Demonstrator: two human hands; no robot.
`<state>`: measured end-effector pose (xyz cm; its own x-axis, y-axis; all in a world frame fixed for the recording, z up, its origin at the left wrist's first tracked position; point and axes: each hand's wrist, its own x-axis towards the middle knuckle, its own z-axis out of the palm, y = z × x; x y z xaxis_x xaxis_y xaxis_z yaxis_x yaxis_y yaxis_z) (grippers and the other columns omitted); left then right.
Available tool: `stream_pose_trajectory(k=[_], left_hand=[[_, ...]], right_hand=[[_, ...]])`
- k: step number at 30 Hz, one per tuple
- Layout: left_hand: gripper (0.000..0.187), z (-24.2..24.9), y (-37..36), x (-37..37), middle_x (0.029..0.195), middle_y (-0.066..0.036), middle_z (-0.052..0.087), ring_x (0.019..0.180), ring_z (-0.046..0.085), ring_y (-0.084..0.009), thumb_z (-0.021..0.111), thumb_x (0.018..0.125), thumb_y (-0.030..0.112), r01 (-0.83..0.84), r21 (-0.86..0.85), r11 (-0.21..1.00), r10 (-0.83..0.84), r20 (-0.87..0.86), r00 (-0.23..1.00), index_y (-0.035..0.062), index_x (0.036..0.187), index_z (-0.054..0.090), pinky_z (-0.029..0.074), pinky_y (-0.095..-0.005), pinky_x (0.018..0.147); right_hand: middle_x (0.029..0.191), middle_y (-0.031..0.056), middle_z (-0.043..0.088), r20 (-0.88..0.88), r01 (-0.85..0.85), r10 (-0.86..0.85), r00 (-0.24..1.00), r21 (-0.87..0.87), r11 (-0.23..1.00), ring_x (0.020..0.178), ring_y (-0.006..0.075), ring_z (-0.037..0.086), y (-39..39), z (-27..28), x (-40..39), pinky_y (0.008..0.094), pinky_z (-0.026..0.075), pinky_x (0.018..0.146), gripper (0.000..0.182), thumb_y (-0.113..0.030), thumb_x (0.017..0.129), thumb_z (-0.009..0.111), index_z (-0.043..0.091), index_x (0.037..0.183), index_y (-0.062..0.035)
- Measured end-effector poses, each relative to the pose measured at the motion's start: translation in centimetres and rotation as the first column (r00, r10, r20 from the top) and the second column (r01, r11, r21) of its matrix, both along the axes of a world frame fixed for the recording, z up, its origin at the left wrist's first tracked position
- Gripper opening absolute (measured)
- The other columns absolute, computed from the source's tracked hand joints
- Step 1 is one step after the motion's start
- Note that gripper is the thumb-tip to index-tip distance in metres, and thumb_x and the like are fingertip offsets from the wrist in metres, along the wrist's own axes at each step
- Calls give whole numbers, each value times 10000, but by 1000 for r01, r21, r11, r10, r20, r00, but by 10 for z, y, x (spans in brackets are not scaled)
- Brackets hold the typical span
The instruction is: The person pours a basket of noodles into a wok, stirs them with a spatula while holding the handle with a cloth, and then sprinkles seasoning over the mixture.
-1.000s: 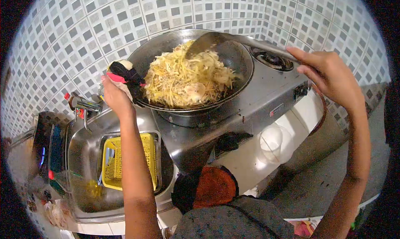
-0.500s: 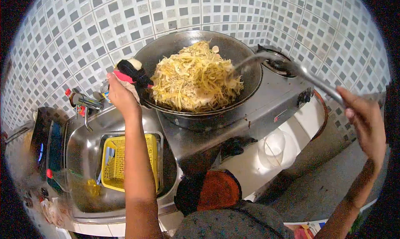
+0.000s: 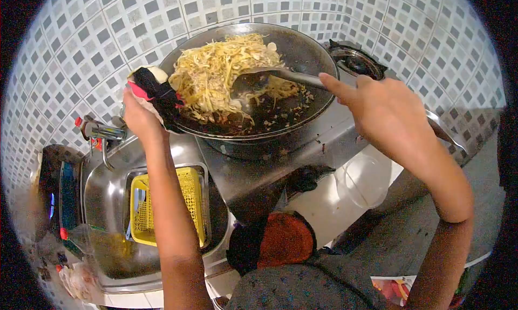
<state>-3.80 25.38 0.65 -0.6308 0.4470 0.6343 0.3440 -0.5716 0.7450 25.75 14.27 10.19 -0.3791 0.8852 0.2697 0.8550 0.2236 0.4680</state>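
A large dark wok sits on the stove, heaped on its left side with pale yellow shredded food. My left hand grips a bunched black, pink and cream cloth against the wok's left edge; any handle beneath the cloth is hidden. Closed around the long metal handle of a spatula, my right hand is over the wok's right side. The spatula's blade pushes into the right flank of the heap. Small bits lie scattered across the exposed wok bottom.
Left of the stove, a steel sink contains a yellow basket, with a faucet behind it. A second burner is at the back right. Below the stove front stands a clear plastic container. Tiled walls enclose the back.
My right hand has swung left and inward over the wok with the spatula. The heap has shifted to the left, exposing the dark bottom at right. My left hand still grips the cloth.
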Motion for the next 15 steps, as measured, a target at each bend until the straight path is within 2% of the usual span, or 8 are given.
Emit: stream_pose_trajectory(k=[1,4,7,10,11,12,15], left_hand=[[391,1,-2,0,819,-77,559,694,529,-133,349,834,317,-82,-2,997,81,-95,992,-26,861,535,404,-246,622],[395,6,-6,8,848,-85,554,731,519,-134,354,833,324,168,89,982,-184,207,961,-23,860,540,399,-247,652],[398,-1,0,-2,869,-87,546,780,502,-135,358,831,332,170,24,985,-171,245,954,-23,884,532,392,-255,692],[440,1,-4,1,900,-68,534,812,491,-162,336,839,377,361,110,926,-373,411,832,-12,975,490,366,-269,763],[451,2,-9,5,905,-63,532,813,491,-169,328,841,388,428,152,891,-447,466,764,-8,992,481,361,-272,775],[485,-5,-10,2,982,-67,502,869,479,-187,297,839,428,485,171,858,-511,385,769,14,1050,437,348,-288,814],[501,-10,-16,9,1057,-79,458,944,453,-199,279,834,449,494,318,809,-587,423,690,33,1083,400,349,-306,836]], right_hand=[[649,138,551,-28,-14,14,1000,-5,1000,537,264,554,3,0,1,364,453,486,330,-140,741,440,490,1067,-141],[722,151,563,-137,-35,12,990,-166,986,618,280,562,12,10,24,382,446,569,315,-171,743,460,498,1049,-107],[786,152,566,-310,-72,-5,951,-235,969,721,292,554,-2,41,44,378,422,654,295,-195,755,470,508,1023,-80],[792,157,566,-535,-281,201,821,-72,957,776,298,539,7,57,69,362,407,691,274,-195,765,468,519,1004,-71],[796,157,566,-501,-254,196,843,-50,966,772,300,539,13,61,72,362,409,689,275,-200,768,465,519,1006,-73],[800,157,567,-469,-225,186,863,-28,974,768,301,539,22,64,70,362,410,688,276,-206,771,461,519,1008,-76],[877,157,553,-321,-163,142,936,-39,986,775,289,531,80,61,66,348,406,683,299,-207,795,425,476,1070,-103]])
